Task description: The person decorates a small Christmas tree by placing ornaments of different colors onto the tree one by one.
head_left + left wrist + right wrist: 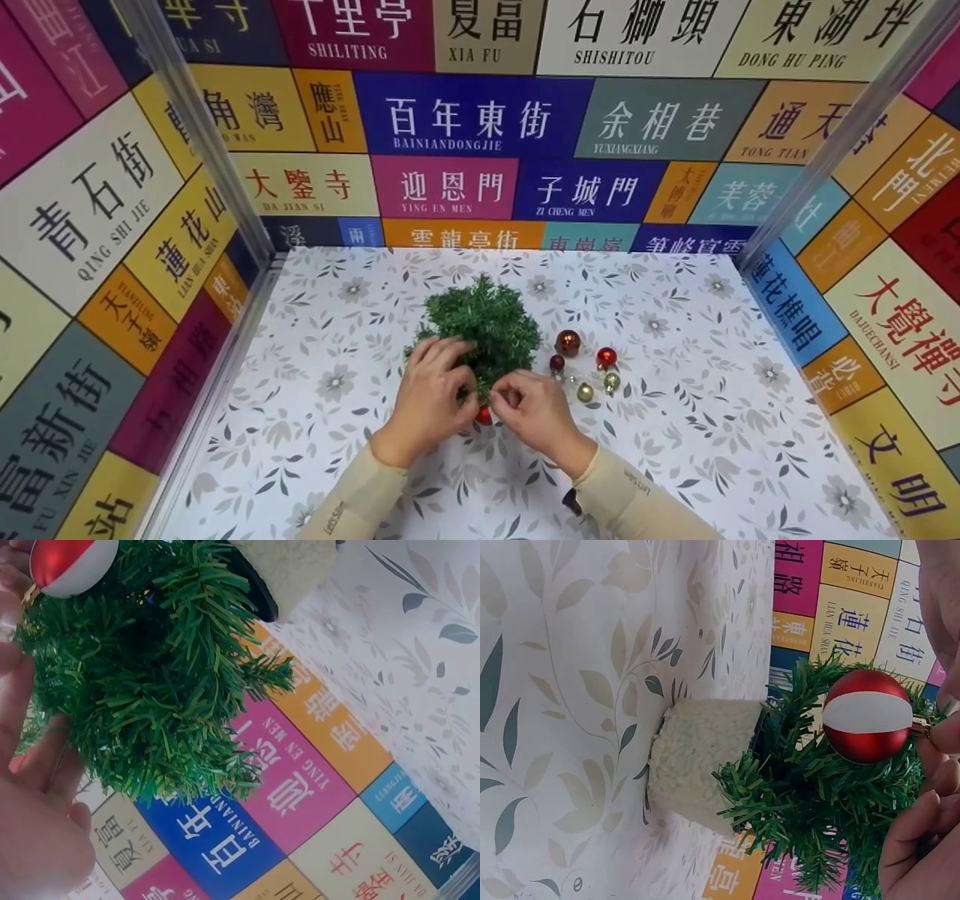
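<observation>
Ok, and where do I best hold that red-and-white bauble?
Probably by the gold cap of the red-and-white bauble, pinched between thumb and finger from above, on your side of the green tree. The narrow cap points up, away from the tabletop; the ball below is round, so likely easier to slip.

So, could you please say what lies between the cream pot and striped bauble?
Green branches lie between the pot and the bauble in the right wrist view.
</observation>
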### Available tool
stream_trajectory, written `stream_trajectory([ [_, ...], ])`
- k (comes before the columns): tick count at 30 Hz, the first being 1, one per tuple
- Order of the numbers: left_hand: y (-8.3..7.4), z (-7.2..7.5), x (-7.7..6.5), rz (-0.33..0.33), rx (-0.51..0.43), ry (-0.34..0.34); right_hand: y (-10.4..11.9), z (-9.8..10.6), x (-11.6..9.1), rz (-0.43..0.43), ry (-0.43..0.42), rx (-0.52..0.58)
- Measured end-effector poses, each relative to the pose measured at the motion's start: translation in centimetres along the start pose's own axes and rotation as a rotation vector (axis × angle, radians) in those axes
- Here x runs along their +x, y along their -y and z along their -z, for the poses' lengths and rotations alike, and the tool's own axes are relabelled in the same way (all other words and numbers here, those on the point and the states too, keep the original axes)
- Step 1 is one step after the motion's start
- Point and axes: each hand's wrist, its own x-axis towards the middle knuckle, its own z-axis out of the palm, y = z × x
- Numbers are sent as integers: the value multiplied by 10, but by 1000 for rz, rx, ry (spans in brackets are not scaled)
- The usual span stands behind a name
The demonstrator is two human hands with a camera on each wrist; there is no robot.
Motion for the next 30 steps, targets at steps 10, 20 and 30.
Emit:
stream_trajectory([
  [10,1,-3,-1,-22,-27,-25,-3,0,-3,-18,15,-37],
  [20,-1,-7,-1,51,-56,-103,-10,8,-12,41,48,-35],
  [30,-4,-10,-5,225,46,-18,-38,25,-33,29,135,-136],
])
